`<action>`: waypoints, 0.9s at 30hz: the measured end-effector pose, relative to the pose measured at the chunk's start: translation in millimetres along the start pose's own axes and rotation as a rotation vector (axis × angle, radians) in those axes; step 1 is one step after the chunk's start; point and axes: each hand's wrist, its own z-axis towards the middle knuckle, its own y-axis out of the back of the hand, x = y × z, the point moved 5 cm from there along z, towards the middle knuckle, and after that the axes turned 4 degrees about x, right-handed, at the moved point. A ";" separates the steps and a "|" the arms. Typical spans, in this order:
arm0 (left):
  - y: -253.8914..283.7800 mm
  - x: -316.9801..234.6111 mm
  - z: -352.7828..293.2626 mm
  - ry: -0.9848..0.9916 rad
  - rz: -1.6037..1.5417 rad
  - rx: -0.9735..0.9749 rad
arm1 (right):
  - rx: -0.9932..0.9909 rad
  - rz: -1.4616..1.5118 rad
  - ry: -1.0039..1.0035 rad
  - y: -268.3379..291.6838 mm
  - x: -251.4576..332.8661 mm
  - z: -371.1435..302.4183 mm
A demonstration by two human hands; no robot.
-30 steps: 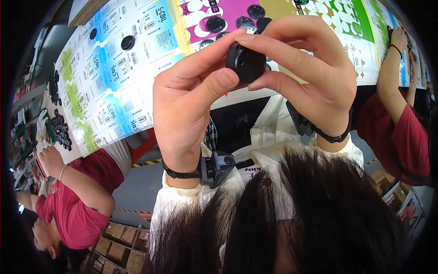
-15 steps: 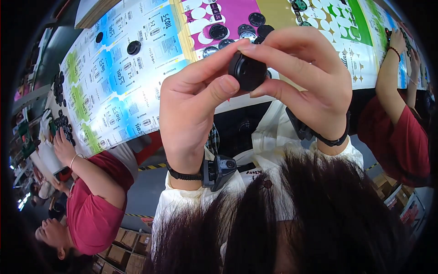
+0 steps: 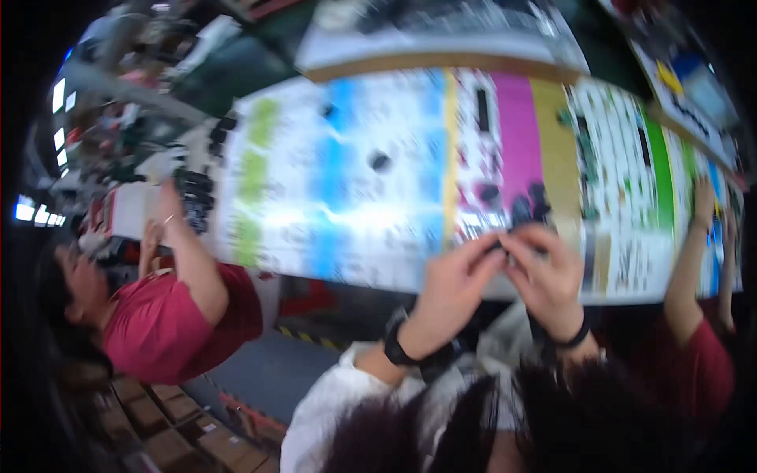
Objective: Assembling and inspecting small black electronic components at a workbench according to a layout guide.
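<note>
Blur softens this picture. My left hand (image 3: 451,293) and my right hand (image 3: 553,277) meet at the near edge of the table, fingertips pinched together. Between them sits a small round black part (image 3: 497,247), mostly covered by the fingers; earlier it showed as a thick, disc-shaped plastic piece. Just beyond my fingertips a cluster of similar black round parts (image 3: 530,203) lies on the magenta and white printed sheets. Another black part (image 3: 381,162) lies alone on the blue and white sheet, left of my hands.
At the left, a co-worker in a maroon shirt (image 3: 177,327) reaches toward a pile of black parts (image 3: 197,195). Another co-worker's arm (image 3: 684,272) rests over the table's right end. A wooden-edged raised shelf (image 3: 441,61) runs along the back. Cardboard boxes (image 3: 169,441) stand lower left.
The view has swung and shows more of the table and its back. My hands appear smaller, lower and farther right, with the black part still pinched between them.
</note>
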 end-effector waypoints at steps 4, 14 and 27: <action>6.3 13.0 -7.4 -0.102 0.009 -0.006 | 0.001 0.123 -0.088 -7.3 10.8 -0.9; 8.0 10.4 -14.4 -0.208 -0.058 -0.008 | 0.097 1.065 -0.504 -48.9 -2.4 -13.3; 16.5 -1.1 -14.7 -0.355 -0.020 -0.105 | -0.005 1.088 -0.528 -65.2 -7.6 -16.8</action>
